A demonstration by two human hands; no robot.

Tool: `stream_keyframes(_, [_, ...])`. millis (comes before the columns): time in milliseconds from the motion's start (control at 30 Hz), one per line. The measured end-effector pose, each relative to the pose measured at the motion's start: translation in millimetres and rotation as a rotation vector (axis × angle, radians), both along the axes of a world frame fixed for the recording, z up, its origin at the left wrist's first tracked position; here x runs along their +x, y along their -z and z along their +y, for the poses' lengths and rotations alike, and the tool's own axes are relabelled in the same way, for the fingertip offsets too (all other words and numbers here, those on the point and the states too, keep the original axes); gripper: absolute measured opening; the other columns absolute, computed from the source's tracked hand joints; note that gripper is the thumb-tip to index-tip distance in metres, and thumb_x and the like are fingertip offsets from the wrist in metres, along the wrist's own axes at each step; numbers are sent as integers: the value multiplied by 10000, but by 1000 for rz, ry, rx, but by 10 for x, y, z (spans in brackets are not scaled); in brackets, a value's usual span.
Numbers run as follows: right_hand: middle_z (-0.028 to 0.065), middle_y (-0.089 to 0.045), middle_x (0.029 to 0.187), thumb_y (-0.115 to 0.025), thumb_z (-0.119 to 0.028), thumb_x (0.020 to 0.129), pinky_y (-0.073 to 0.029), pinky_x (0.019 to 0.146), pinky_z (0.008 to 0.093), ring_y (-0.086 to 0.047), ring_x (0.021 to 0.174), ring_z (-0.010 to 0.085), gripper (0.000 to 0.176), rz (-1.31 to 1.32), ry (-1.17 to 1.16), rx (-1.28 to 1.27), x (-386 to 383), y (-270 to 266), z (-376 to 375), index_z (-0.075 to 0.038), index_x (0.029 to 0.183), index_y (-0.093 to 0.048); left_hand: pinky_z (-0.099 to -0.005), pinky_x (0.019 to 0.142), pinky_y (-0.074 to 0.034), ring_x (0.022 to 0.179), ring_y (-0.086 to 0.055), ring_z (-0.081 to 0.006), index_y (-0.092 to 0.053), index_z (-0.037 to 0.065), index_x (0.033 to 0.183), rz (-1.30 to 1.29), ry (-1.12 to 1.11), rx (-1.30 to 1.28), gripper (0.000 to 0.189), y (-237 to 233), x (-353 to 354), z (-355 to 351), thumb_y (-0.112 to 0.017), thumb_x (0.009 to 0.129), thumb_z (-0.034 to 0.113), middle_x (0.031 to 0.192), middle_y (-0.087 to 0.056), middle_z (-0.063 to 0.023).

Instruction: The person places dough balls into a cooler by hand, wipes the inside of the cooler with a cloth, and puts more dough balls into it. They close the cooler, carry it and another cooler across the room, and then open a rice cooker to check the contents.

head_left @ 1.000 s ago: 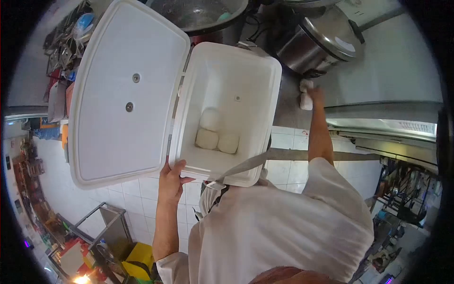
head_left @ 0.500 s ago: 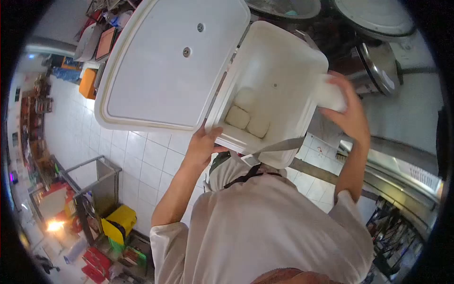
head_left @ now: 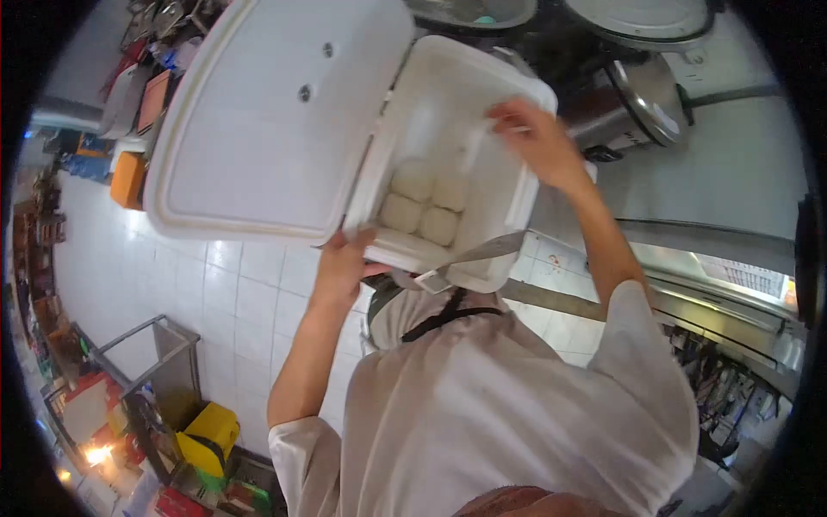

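A white hard cooler box (head_left: 495, 95) stands in front of me, its large white lid (head_left: 267, 112) swung back to the left. At its near end, my left hand (head_left: 345, 258) grips the rim, thumb on top and fingers underneath. Several white rounded-square packs (head_left: 402, 213) lie side by side on the floor of the box, close to the near wall. My right hand (head_left: 534, 142) is over the box's right side, slightly blurred, fingers stretched out, with no pack visible in it. A grey strap (head_left: 487, 250) crosses the near right corner.
A steel pot-like appliance (head_left: 642, 99) and a round white lid (head_left: 637, 21) are beyond the box at right. A metal-framed stand (head_left: 164, 345) and a yellow container (head_left: 209, 435) are on the left, over white floor tiles (head_left: 250, 276). Utensils (head_left: 732, 414) hang at lower right.
My right hand has moved left from outside the box to over it, and the white pack it held is out of its fingers. One more pack shows in the box. The left hand still grips the rim.
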State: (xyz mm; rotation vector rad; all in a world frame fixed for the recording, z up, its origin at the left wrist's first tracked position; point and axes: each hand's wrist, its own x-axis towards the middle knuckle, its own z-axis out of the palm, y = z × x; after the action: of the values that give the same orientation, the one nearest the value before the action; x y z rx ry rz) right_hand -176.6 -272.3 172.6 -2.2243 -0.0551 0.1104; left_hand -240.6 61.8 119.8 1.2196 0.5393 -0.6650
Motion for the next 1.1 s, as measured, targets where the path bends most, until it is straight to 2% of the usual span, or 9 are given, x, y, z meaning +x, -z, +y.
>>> stream_keyframes(100, [149,-714,980,-652,-197,887,-509,829,343,-678,953,207,264,12,583,-215,-375,587,-1698,-1,1061,-685,-402,705,-666,1000,-679,-308,-397,-78,1380,1,10,-22,532,-38,39,-26,-604,915,76,1176,-617,-201])
stream_keyframes(167, [186,-667,1176,-668,-358,898,-521,906,439,-664,1021,323,437,342,583,-420,-761,2454,-3791,-21,1175,-649,-402,698,-663,1001,-678,-309,-400,-83,1370,-8,-7,6,524,-48,25,-17,-609,916,78,1173,-619,-206])
stream_keyframes(333, [254,-580,1315,-745,-547,805,-443,1013,529,-561,1214,436,836,274,996,-734,-867,3095,-3133,-16,1385,-461,-394,691,-649,993,-678,-268,-427,-51,1376,11,6,87,508,-156,91,-166,-608,929,109,1167,-628,-170])
stream_keyframes(400, [289,-515,1341,-785,-371,817,-486,938,501,-581,1174,427,781,15,907,-668,-870,3259,-3337,2,1384,-399,-378,682,-641,995,-675,-219,-454,8,1406,39,19,105,508,-101,73,-118,-598,939,146,1173,-637,-123])
stream_keyframes(533, [234,-518,1351,-822,-392,774,-502,935,510,-521,1267,401,848,271,1035,-549,-755,3136,-3233,22,1385,-404,-407,926,-516,1147,-590,-214,-515,22,1400,113,-3,182,598,-270,110,-139,-689,918,332,1270,-614,-113])
stream_keyframes(600, [201,-514,1358,-805,-343,795,-510,926,490,-525,1263,370,804,314,1076,346,-914,2991,-3151,8,1399,-409,-392,1001,-456,1194,-558,-223,-510,4,1407,38,-84,133,652,-111,50,-133,-710,906,371,1307,-600,-123])
stream_keyframes(700, [145,-485,1396,-794,-235,794,-495,978,451,-508,1279,313,757,186,952,902,-901,1837,-2330,-26,1421,-425,-373,1060,-410,1246,-524,-237,-481,-26,1424,-89,-226,9,712,-14,24,-240,-723,901,392,1363,-567,-141])
stream_keyframes(900, [129,-565,1311,-745,-112,733,-411,1098,407,-531,1284,281,658,-110,-179,-3,-248,-530,-584,-60,1351,-524,-365,1013,-439,1172,-560,-238,-511,-42,1358,-208,-551,-121,606,85,-28,-399,-757,894,262,1305,-590,-139])
stream_keyframes(1100, [202,-567,1300,-746,-207,712,-459,1003,431,-566,1173,376,630,152,-695,-625,924,1043,361,-9,1279,-554,-357,1008,-435,1168,-569,-219,-526,-43,1321,-355,-701,-155,517,105,-11,-478,-745,900,163,1260,-615,-127])
